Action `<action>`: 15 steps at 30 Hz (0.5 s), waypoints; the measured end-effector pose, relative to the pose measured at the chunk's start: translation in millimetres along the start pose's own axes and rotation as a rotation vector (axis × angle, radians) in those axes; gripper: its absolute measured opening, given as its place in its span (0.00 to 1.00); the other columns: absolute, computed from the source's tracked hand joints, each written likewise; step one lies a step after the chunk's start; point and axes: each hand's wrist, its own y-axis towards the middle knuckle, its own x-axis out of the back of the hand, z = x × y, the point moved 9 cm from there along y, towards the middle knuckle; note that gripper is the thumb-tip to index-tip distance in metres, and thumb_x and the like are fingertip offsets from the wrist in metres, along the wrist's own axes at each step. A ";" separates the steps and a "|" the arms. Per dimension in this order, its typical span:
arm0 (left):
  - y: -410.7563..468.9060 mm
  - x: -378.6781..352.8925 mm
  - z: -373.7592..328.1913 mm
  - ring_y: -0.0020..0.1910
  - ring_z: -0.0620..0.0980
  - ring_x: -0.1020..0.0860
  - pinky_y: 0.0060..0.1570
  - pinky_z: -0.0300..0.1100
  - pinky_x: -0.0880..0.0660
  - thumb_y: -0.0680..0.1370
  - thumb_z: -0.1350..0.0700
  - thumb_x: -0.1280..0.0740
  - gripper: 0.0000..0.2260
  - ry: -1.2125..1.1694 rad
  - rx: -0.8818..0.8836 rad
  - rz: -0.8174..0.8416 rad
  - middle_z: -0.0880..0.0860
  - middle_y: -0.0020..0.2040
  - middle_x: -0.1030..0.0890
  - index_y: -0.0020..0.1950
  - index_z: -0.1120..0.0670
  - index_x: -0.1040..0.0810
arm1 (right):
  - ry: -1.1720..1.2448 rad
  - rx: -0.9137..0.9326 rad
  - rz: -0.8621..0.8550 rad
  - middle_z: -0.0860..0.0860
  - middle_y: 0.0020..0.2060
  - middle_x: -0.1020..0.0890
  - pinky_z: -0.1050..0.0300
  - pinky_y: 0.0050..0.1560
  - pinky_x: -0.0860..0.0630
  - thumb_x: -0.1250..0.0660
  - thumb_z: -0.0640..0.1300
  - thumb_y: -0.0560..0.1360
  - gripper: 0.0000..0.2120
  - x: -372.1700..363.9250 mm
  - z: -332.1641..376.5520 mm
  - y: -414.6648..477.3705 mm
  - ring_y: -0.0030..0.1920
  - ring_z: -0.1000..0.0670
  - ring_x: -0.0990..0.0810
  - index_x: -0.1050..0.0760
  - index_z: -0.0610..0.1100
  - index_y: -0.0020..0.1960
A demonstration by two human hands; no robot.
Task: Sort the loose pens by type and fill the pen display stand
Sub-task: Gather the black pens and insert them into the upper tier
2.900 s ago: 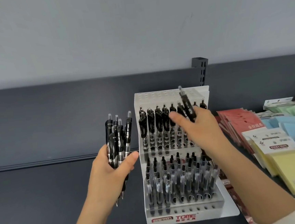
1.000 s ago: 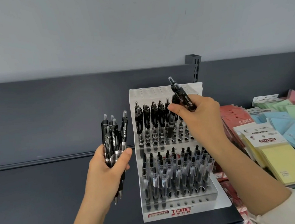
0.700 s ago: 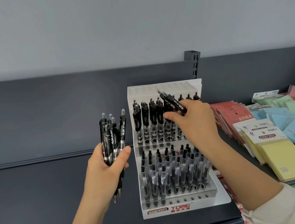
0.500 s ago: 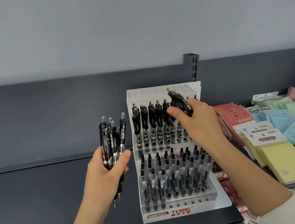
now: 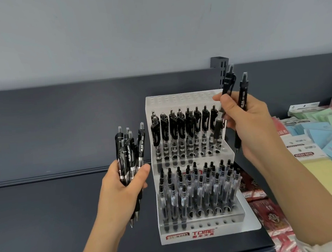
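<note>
The left hand sits at centre left of the frame, forearm rising from the bottom edge. Its fingers and thumb are wrapped round a bundle of black pens held upright, clickers up and tips poking out below the palm, just left of the pen display stand and not touching it.

The right hand is raised at the stand's upper right corner, with its forearm running in from the lower right corner of the frame. It grips two black pens. The tilted pen is pinched between thumb and forefinger, its lower end in front of the right end of the upper-tier pens. The second pen is clasped nearly upright against the palm, its tip showing below the hand.

The lower-tier pens fill most of the front step. Open holes show along its front row, and a few along the upper tier's front.

The stand stands on a dark shelf that runs to the left edge of the frame. On the right, red packets lie against the stand's base, with a yellow sticky-note pad and blue pads beyond. A slotted post rises behind the stand.
</note>
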 end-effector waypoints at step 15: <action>-5.3 5.0 -1.6 0.27 0.40 0.26 0.35 0.41 0.30 0.73 0.52 0.30 0.05 -0.014 -0.008 -0.003 0.46 0.30 0.22 0.44 0.51 0.25 | -0.569 0.190 0.044 0.51 0.24 0.32 0.58 0.29 0.39 0.33 0.49 0.75 0.15 -17.5 5.1 -3.6 0.26 0.53 0.37 0.25 0.39 0.37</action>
